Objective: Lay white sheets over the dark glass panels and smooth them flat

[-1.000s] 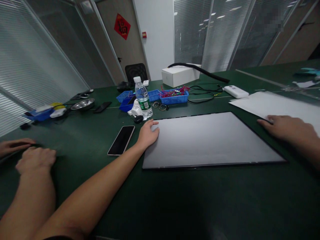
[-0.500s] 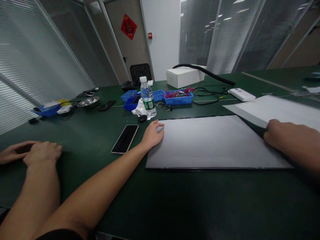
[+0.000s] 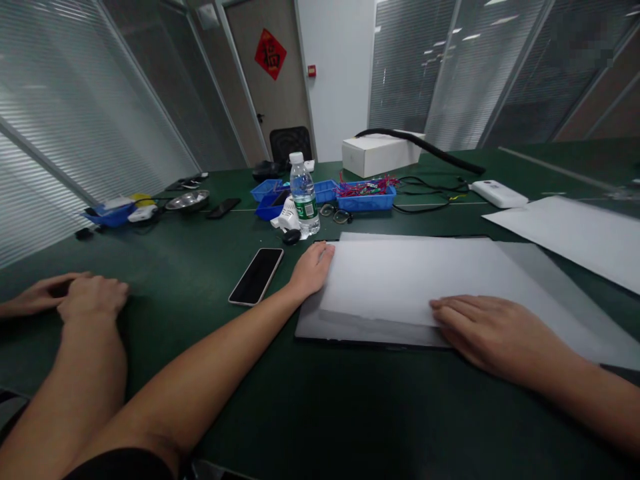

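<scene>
A thin white sheet [image 3: 390,273] lies over a flat grey panel with a dark edge [image 3: 310,323] on the green table. The sheet sits askew, reaching past the panel on the right, and its near edge is slightly raised. My left hand [image 3: 313,270] rests at the panel's left edge, fingers stretched out and touching the sheet's left side. My right hand [image 3: 485,333] grips the sheet's near edge, fingers on top; its thumb is hidden. Right of the panel lies another white sheet [image 3: 585,233]. A phone [image 3: 257,276] lies left of my left hand.
Behind the panel stand a water bottle [image 3: 305,197], a blue tray of red wires [image 3: 367,200] and a white box [image 3: 383,157]. Glasses [image 3: 343,216] and a black mouse [image 3: 291,237] lie near the bottle. Another person's hands [image 3: 93,293] rest at the left.
My right hand has brought a white sheet leftward from the right side onto the panel. My left hand stays at the panel's left edge, fingers closer together. The view has shifted slightly.
</scene>
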A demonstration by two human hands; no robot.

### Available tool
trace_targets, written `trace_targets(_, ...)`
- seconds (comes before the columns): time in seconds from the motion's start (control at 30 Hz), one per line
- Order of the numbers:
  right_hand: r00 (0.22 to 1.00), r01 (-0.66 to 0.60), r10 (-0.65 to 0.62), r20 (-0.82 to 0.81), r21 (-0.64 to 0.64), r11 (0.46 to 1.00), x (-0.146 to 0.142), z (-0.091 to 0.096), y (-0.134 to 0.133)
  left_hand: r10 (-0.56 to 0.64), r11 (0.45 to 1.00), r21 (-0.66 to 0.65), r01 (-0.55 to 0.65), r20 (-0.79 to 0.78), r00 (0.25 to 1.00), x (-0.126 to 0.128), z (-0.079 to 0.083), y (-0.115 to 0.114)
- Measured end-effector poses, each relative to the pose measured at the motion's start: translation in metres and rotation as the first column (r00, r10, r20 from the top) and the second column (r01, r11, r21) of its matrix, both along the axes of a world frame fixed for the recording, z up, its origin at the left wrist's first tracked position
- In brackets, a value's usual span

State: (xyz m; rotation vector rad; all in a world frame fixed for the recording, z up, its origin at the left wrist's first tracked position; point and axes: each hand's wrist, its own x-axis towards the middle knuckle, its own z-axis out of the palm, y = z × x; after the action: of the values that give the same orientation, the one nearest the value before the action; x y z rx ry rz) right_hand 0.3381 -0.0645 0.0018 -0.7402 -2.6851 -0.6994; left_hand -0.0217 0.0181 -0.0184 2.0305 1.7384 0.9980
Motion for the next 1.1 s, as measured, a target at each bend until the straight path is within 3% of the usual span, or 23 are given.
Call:
trace_targets(0.07, 0.995, -0.087, 0.086, -0.043, -0.013, 0.996, -0.002, -0.003, 0.001, 0.005, 1.000, -0.012, -0.006, -0.026, 1.000, 0.001, -0.001, 0.000)
trace_targets(0.27, 0.978, -0.175, 0.165, -0.127, -0.070, 0.982, 0.000, -0.002, 0.001, 0.019, 0.999, -0.038, -0.025, -0.155, 0.988, 0.003, -0.002, 0.000)
trace_targets(0.6, 0.943, -0.312, 0.289, -0.163, -0.143, 0.939, 0.002, 0.000, 0.005, 0.059, 0.996, -0.062, -0.068, -0.139, 0.989, 0.004, -0.002, 0.001)
trace_targets(0.87, 0.944, -0.328, 0.319, -0.080, -0.171, 0.929, 0.020, 0.001, 0.020, 0.039, 0.995, -0.091, -0.052, -0.137, 0.990, 0.003, 0.003, -0.002)
trace_targets(0.93, 0.973, -0.214, 0.201, -0.111, -0.120, 0.969, 0.039, 0.006, 0.033, 0.023, 0.995, -0.093, -0.036, -0.128, 0.991, 0.002, 0.002, -0.002)
trace_targets(1.0, 0.981, 0.054, -0.065, -0.184, -0.064, 0.997, 0.070, 0.009, 0.052, 0.015, 0.996, -0.089, -0.025, -0.116, 0.993, 0.000, 0.001, -0.002)
trace_targets(1.07, 0.916, 0.310, -0.311, -0.252, -0.045, 0.950, 0.113, 0.008, 0.075, 0.016, 0.996, -0.087, -0.026, -0.106, 0.994, 0.000, 0.001, -0.003)
trace_targets(1.1, 0.868, 0.372, -0.370, -0.332, -0.059, 0.926, 0.138, 0.005, 0.086, 0.020, 0.996, -0.090, -0.030, -0.104, 0.994, 0.000, 0.002, -0.003)
